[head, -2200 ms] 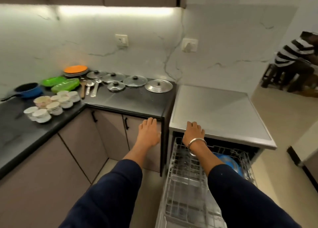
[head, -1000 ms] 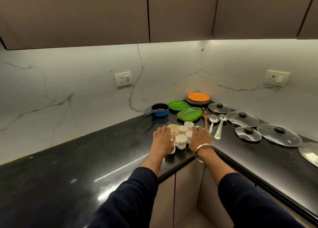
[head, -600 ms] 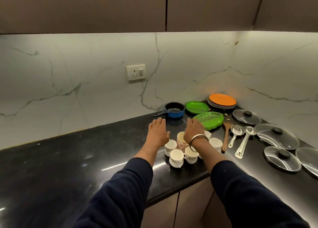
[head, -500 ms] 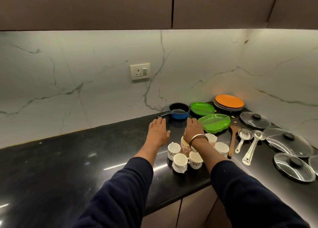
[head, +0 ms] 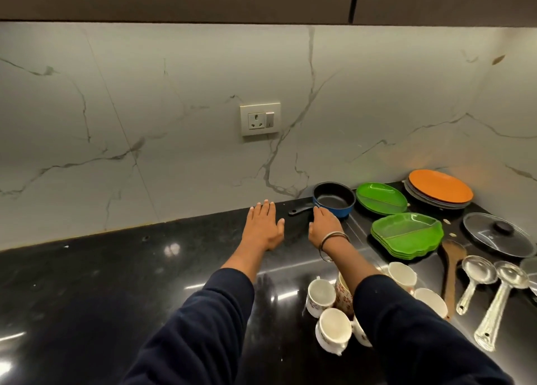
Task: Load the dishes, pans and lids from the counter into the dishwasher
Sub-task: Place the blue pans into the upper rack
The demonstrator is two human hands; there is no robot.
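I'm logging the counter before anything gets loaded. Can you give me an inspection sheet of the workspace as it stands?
Surface: glossy black stone counter, dishes grouped at the right.
Job's things: small blue saucepan with black inside; two green divided plates; orange plate on a grey stack; glass lid with black knob; white patterned cups.
Clutter: wooden spatula; two steel ladles.
Grippers: left hand flat and open above the counter; right hand open, fingertips at the saucepan, nothing held.
Cables: nothing seen.
Surroundings: white marble backsplash with a wall socket; dark cabinets above.
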